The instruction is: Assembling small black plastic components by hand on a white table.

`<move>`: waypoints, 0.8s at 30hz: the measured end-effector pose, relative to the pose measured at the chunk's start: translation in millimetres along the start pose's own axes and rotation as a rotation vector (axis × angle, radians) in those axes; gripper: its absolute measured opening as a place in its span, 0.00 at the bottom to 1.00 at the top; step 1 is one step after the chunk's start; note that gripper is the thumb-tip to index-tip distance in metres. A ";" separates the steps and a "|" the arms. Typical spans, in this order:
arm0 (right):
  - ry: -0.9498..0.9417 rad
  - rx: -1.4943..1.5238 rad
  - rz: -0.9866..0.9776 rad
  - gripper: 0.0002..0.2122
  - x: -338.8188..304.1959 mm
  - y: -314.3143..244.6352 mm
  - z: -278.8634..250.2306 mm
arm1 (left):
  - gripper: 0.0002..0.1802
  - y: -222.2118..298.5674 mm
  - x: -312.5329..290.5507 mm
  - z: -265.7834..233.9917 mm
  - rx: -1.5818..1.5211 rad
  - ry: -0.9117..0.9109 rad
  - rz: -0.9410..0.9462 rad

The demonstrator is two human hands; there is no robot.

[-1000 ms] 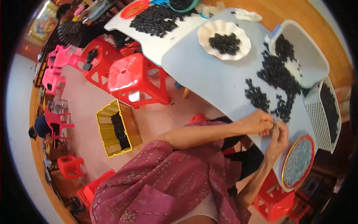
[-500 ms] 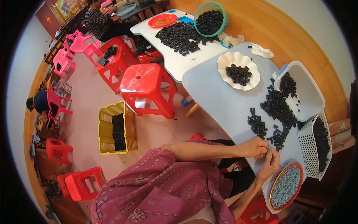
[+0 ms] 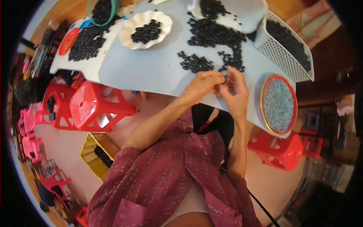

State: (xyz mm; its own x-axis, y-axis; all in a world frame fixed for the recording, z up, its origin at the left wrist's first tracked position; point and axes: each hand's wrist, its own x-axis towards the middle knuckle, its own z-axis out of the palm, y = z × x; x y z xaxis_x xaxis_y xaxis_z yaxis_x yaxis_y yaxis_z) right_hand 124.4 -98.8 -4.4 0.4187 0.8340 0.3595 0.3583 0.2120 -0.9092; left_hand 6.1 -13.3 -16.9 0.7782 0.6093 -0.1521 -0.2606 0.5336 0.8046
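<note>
Over the near edge of the grey-blue table my two hands meet at a small black ring-shaped piece [image 3: 226, 78]. My left hand [image 3: 202, 86] pinches it from the left. On its right side, the curved thumb and fingers of my right hand [image 3: 237, 94] close on the same piece, which they partly hide. Just beyond my fingers lie a small heap of black pieces [image 3: 196, 62] and a larger black heap [image 3: 215, 34]. Right of my right hand, a red, gold-rimmed tray [image 3: 263, 113] holds many small silvery-blue pins or screws.
A white perforated basket [image 3: 278, 55] of black pieces stands at the table's right end, beside a tipped white bin [image 3: 249, 15]. Farther left are a scalloped plate [image 3: 126, 36] and a green basket [image 3: 114, 9]. Red stools [image 3: 89, 104] and a yellow crate [image 3: 89, 155] stand below.
The view has swung right and down, so the table now spreads across the top. My hands stay together, with the right fingers spread wider around the black piece.
</note>
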 end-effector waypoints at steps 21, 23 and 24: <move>0.079 -0.455 -0.146 0.15 -10.5 -3.6 4.1 | 0.16 7.1 -0.6 1.9 0.197 -0.086 -0.038; 0.034 -0.345 -0.037 0.16 -8.7 -5.1 2.8 | 0.16 5.9 -1.9 4.7 0.142 -0.078 -0.053; 0.037 -0.343 -0.038 0.16 -8.0 -6.4 2.8 | 0.16 6.1 -1.2 5.7 0.086 -0.070 -0.061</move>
State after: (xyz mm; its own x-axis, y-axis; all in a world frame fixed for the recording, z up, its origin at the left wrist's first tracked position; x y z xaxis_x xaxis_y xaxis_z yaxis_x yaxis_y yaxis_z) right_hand 116.4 -105.4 -2.0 0.4276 0.8081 0.4051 0.6313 0.0537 -0.7736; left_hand 6.9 -14.1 -8.6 0.8297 0.5334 -0.1645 -0.1640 0.5146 0.8416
